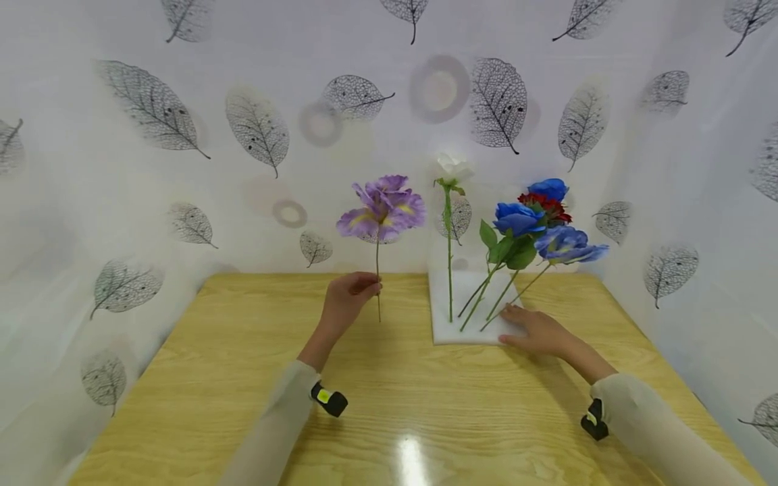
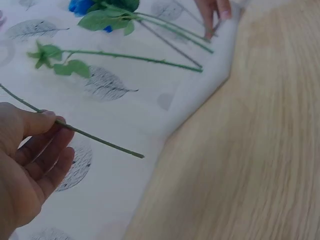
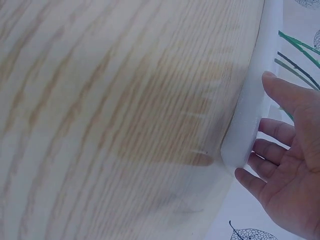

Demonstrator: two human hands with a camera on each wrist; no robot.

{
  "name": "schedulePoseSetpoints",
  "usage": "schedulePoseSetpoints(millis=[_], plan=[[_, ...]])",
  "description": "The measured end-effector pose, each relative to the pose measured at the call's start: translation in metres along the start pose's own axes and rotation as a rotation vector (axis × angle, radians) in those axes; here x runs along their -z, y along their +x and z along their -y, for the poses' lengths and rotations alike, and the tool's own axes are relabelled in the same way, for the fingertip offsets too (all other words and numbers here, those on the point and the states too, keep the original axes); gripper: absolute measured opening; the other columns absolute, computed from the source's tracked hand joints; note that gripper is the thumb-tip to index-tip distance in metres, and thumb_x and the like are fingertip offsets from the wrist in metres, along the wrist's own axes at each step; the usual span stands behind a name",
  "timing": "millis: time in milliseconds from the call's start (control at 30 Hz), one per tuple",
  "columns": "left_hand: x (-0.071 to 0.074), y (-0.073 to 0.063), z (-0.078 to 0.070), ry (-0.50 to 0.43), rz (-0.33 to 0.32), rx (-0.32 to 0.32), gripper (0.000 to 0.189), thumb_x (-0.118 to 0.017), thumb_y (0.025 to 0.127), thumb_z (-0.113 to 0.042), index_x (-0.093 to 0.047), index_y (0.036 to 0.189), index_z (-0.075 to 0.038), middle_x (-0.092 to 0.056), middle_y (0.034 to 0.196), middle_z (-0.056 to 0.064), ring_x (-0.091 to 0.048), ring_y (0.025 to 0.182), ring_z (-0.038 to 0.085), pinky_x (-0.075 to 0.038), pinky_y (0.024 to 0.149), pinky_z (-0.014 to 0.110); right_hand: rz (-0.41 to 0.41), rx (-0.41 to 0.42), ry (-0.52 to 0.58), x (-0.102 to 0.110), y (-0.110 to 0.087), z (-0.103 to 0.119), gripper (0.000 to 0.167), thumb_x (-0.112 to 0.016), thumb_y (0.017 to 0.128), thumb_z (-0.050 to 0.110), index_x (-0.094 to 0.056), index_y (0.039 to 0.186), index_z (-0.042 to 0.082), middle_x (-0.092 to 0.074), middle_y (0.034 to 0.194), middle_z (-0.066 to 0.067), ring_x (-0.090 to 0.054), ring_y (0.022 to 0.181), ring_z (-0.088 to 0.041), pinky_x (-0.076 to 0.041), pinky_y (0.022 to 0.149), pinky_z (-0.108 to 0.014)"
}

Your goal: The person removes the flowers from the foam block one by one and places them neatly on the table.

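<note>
My left hand (image 1: 349, 300) pinches the thin green stem of a purple artificial iris (image 1: 383, 209) between thumb and fingers. The bloom is upright, and the stem's lower end (image 2: 125, 150) hangs free left of a white foam board (image 1: 446, 333). My right hand (image 1: 537, 331) holds this board at its right front corner, with thumb and bent fingers (image 3: 272, 131) at its edges. From the board rise a white rose (image 1: 452, 169), blue roses (image 1: 516, 219), a dark red flower (image 1: 556, 209) partly hidden among them, and a blue-violet flower (image 1: 568, 244) leaning right.
The board lies at the back of a wood-grain table (image 1: 389, 391). Behind and along both sides hangs a pale curtain (image 1: 389, 40) printed with dark leaves. Green leaves (image 1: 513, 251) fan out under the blue blooms, near my right hand.
</note>
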State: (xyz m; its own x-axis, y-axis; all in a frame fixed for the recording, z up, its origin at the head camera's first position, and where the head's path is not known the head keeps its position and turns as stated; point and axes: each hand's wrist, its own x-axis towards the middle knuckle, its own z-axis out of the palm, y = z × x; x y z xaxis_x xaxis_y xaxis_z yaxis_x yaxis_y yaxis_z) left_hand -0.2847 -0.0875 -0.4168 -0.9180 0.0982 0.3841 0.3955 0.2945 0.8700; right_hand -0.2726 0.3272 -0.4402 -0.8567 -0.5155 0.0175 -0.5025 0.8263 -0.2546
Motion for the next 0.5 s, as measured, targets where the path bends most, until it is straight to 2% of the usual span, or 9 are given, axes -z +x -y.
schedulePoseSetpoints(millis=[133, 333, 500], plan=[[0.025, -0.005, 0.001, -0.019, 0.02, 0.044, 0.023, -0.071, 0.096, -0.009, -0.073, 0.115, 0.004, -0.076, 0.106, 0.019, -0.074, 0.092, 0.024, -0.062, 0.084, 0.032, 0.007, -0.016, 0.004, -0.001, 0.0, 0.0, 0.067, -0.066, 0.098, 0.04, -0.054, 0.142, -0.008, -0.046, 0.149, -0.035, -0.045, 0.136, -0.055, -0.041, 0.106, -0.068], [0.059, -0.013, 0.002, 0.001, 0.036, 0.094, 0.024, -0.071, 0.097, -0.011, -0.073, 0.115, 0.004, -0.075, 0.108, 0.022, -0.075, 0.094, 0.029, -0.061, 0.088, 0.046, 0.003, -0.016, -0.006, -0.002, 0.001, -0.002, 0.066, -0.066, 0.097, 0.041, -0.054, 0.142, -0.007, -0.045, 0.149, -0.035, -0.045, 0.136, -0.054, -0.04, 0.107, -0.068], [0.083, -0.023, 0.008, 0.028, 0.05, 0.148, 0.028, -0.069, 0.098, -0.015, -0.07, 0.12, 0.004, -0.073, 0.114, 0.022, -0.074, 0.098, 0.026, -0.062, 0.087, 0.036, -0.002, -0.014, 0.003, -0.003, 0.001, -0.002, 0.067, -0.067, 0.097, 0.041, -0.054, 0.142, -0.007, -0.045, 0.15, -0.035, -0.045, 0.136, -0.055, -0.04, 0.107, -0.068]])
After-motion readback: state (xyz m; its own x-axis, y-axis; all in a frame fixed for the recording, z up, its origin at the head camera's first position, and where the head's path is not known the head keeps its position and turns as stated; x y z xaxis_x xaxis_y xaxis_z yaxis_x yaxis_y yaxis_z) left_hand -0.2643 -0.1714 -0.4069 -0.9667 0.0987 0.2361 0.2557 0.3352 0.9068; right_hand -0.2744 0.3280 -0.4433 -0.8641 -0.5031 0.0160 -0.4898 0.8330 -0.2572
